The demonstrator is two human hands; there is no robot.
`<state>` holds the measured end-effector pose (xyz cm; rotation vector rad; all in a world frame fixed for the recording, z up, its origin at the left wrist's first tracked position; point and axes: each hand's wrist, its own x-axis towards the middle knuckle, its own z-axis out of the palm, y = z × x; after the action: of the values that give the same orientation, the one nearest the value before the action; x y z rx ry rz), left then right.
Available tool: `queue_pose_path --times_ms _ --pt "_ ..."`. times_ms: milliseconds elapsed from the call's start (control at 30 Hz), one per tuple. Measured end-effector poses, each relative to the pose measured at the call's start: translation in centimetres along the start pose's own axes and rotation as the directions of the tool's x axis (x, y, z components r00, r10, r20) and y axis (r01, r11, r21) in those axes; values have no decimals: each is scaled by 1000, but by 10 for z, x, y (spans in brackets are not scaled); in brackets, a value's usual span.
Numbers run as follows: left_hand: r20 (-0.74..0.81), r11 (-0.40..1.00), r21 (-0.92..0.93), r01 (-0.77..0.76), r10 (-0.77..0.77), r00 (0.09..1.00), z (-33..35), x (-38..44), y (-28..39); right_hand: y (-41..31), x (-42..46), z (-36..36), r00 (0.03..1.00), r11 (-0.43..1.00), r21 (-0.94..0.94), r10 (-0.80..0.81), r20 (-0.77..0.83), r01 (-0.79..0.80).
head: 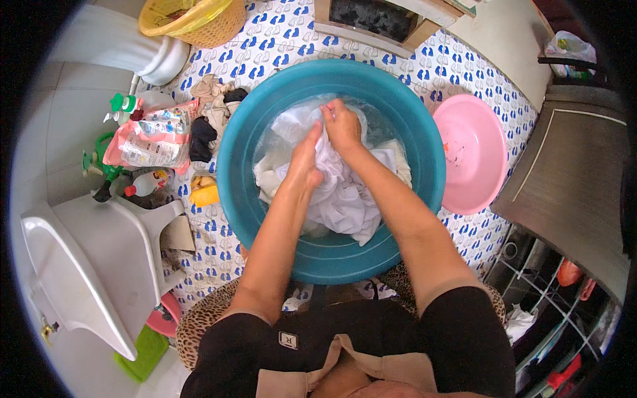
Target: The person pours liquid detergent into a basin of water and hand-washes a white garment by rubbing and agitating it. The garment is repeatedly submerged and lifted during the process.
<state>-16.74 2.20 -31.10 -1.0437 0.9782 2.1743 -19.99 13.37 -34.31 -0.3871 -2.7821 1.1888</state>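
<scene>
A large teal plastic basin (328,271) stands before me with soapy water and wet white cloth in it. My right hand (342,124) is curled into a fist around part of a white garment (346,204) near the middle of the basin. Just to the left, my left hand (307,159) grips the same garment, its fingers partly hidden by the cloth. The garment is bunched between both hands and trails down toward me. More off-white cloth (267,174) lies half in the water along the basin's left side.
A pink basin (475,154) adjoins the teal one on the right. Dark and beige laundry (203,139) lies on the left, beside a pink detergent bag (154,139) and bottles (149,183). A white plastic stool (104,248) lies tipped at left. A yellow basket (209,25) stands beyond.
</scene>
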Motion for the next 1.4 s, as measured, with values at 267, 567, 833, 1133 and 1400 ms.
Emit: queue_pose_path --times_ms 267,567,833,1133,1400 --pt "331 -64 920 -386 654 680 -103 83 -10 48 -41 12 810 907 41 -395 433 420" --pt "246 996 -80 -39 57 968 -85 53 -11 -63 -114 -4 978 959 283 -64 199 5" --pt "263 968 -235 -88 150 953 -31 27 -26 -53 -44 -7 984 992 -40 -114 137 120" --pt "137 979 -202 31 -3 991 -14 -5 -15 -48 -42 -22 984 998 3 -66 163 67" --pt "113 987 -159 18 0 994 -39 22 7 -52 -76 60 914 980 91 -128 -384 176"
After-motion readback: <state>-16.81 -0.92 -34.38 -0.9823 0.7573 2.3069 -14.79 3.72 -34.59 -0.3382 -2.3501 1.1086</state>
